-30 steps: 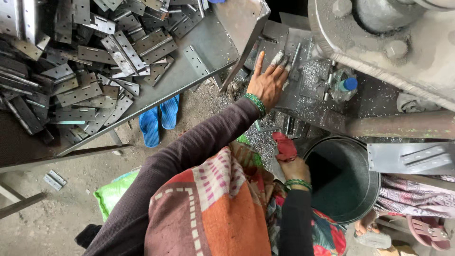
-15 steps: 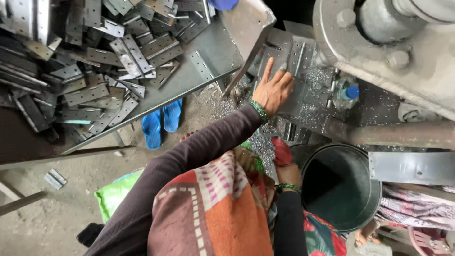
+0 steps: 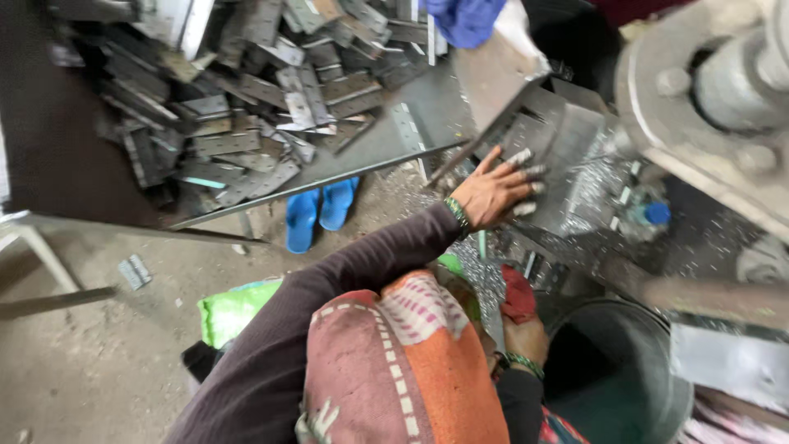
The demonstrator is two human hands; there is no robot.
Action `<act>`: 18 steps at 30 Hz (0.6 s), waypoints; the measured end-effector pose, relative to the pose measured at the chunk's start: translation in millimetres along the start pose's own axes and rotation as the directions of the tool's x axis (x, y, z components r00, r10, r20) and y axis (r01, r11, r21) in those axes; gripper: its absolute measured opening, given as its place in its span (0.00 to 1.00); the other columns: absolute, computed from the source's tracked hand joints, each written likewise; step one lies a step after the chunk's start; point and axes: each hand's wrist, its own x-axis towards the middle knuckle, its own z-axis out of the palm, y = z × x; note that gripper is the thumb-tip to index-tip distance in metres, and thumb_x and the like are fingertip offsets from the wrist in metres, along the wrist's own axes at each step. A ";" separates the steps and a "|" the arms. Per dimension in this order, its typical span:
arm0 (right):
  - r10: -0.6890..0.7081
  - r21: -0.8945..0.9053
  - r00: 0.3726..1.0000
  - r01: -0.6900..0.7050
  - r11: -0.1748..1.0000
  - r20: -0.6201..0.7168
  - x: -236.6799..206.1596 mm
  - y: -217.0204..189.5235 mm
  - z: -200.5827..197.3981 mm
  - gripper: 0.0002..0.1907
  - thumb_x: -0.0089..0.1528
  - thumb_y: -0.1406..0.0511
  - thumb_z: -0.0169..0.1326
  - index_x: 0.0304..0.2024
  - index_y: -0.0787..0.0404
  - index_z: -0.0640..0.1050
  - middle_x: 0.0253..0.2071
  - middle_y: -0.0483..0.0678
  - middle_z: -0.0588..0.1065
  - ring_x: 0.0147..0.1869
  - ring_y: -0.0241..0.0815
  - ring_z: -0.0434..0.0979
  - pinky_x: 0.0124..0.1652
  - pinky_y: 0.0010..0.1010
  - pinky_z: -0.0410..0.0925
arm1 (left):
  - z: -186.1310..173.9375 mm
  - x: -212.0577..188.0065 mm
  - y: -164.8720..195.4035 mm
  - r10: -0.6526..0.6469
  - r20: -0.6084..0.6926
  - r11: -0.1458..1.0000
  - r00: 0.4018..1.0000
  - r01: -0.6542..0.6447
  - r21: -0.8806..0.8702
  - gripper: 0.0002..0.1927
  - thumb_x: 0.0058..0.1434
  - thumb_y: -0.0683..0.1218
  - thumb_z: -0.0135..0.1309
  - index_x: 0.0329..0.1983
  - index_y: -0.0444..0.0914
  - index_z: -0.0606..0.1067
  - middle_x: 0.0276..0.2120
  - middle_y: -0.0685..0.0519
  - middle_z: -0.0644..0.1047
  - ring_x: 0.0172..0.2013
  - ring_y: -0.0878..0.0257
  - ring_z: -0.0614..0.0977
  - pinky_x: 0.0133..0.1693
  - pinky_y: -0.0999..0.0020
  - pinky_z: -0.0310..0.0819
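Left hand (image 3: 491,193) stretched out, fingers (image 3: 519,157) spread flat on a metal plate (image 3: 567,156); right hand (image 3: 524,335) hung low, fingers clenched on a red cloth (image 3: 518,294) beside the bucket (image 3: 657,386).

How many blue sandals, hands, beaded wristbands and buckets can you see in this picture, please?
Blue sandals: 2
Hands, left hand and right hand: 2
Beaded wristbands: 2
Buckets: 1
Total: 7
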 end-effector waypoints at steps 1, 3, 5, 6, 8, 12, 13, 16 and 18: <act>0.026 -0.027 1.000 -0.026 0.999 -0.009 2.5 3.5 2.9 0.29 0.51 0.47 0.65 0.48 0.56 0.83 0.46 0.64 0.79 0.53 0.67 0.79 0.48 0.53 0.71 | -6.9 -16.2 -7.3 0.040 -0.052 0.997 0.998 -0.043 -0.060 0.26 0.72 0.60 0.45 0.70 0.50 0.70 0.73 0.55 0.63 0.75 0.55 0.57 0.74 0.39 0.38; -0.008 0.007 1.000 0.008 1.000 -0.004 7.6 9.2 6.9 0.30 0.51 0.46 0.65 0.49 0.56 0.83 0.45 0.64 0.80 0.53 0.65 0.80 0.49 0.52 0.72 | -23.5 -40.3 -29.9 0.070 -0.126 0.998 0.990 -0.070 0.004 0.24 0.70 0.56 0.50 0.69 0.50 0.70 0.72 0.53 0.66 0.73 0.54 0.62 0.73 0.43 0.45; -0.006 0.021 1.000 0.006 1.000 0.007 10.5 12.8 9.4 0.31 0.50 0.46 0.65 0.49 0.57 0.83 0.45 0.64 0.80 0.53 0.64 0.81 0.49 0.52 0.73 | -42.7 -65.0 -53.9 -0.001 -0.112 0.987 0.994 0.019 0.158 0.26 0.64 0.50 0.53 0.67 0.50 0.72 0.67 0.53 0.70 0.70 0.56 0.67 0.71 0.45 0.52; 0.008 0.017 1.000 -0.008 1.000 0.012 11.3 14.0 10.0 0.31 0.51 0.46 0.65 0.48 0.57 0.83 0.46 0.64 0.80 0.53 0.65 0.81 0.50 0.52 0.73 | -55.9 -72.9 -71.6 -0.094 -0.079 0.953 0.992 0.113 0.281 0.30 0.58 0.45 0.55 0.66 0.50 0.73 0.63 0.54 0.73 0.68 0.58 0.69 0.70 0.46 0.56; 0.018 -0.014 1.000 -0.018 1.000 0.009 11.6 14.8 10.5 0.31 0.51 0.45 0.66 0.49 0.57 0.83 0.46 0.64 0.80 0.53 0.67 0.81 0.50 0.53 0.72 | -83.6 -91.1 -101.9 -0.361 -0.268 0.899 0.893 0.409 0.154 0.25 0.63 0.44 0.57 0.65 0.50 0.73 0.60 0.54 0.76 0.64 0.57 0.72 0.65 0.50 0.63; 0.011 -0.062 1.000 -0.011 0.998 -0.002 8.7 12.3 8.2 0.31 0.52 0.45 0.65 0.49 0.56 0.83 0.47 0.64 0.80 0.53 0.69 0.79 0.49 0.54 0.72 | -132.1 -114.5 -143.2 -0.374 -0.546 0.636 0.749 0.636 0.437 0.39 0.41 0.49 0.62 0.59 0.35 0.71 0.58 0.44 0.73 0.57 0.48 0.70 0.54 0.48 0.63; 0.008 -0.060 1.000 -0.008 0.998 -0.004 8.0 10.8 7.1 0.31 0.52 0.45 0.65 0.49 0.56 0.83 0.47 0.64 0.80 0.53 0.69 0.79 0.49 0.54 0.72 | -136.0 -119.2 -145.8 -0.410 -0.493 0.671 0.767 0.620 0.406 0.38 0.43 0.48 0.62 0.60 0.35 0.72 0.58 0.46 0.73 0.57 0.49 0.70 0.56 0.49 0.63; 0.049 -0.071 0.999 -0.049 0.996 0.006 5.6 6.3 3.2 0.30 0.52 0.45 0.66 0.49 0.57 0.84 0.47 0.64 0.80 0.54 0.69 0.79 0.50 0.54 0.71 | -141.0 -122.9 -147.4 -0.485 -0.372 0.719 0.792 0.603 0.346 0.34 0.47 0.46 0.62 0.61 0.37 0.72 0.57 0.48 0.73 0.58 0.51 0.70 0.58 0.51 0.64; 0.055 -0.071 0.998 -0.053 0.996 0.034 4.3 3.5 1.1 0.30 0.52 0.45 0.66 0.49 0.56 0.83 0.47 0.65 0.80 0.54 0.69 0.79 0.50 0.54 0.71 | -135.2 -118.4 -144.0 -0.527 -0.341 0.692 0.778 0.626 0.359 0.32 0.50 0.45 0.61 0.61 0.38 0.72 0.56 0.48 0.73 0.57 0.51 0.70 0.56 0.52 0.65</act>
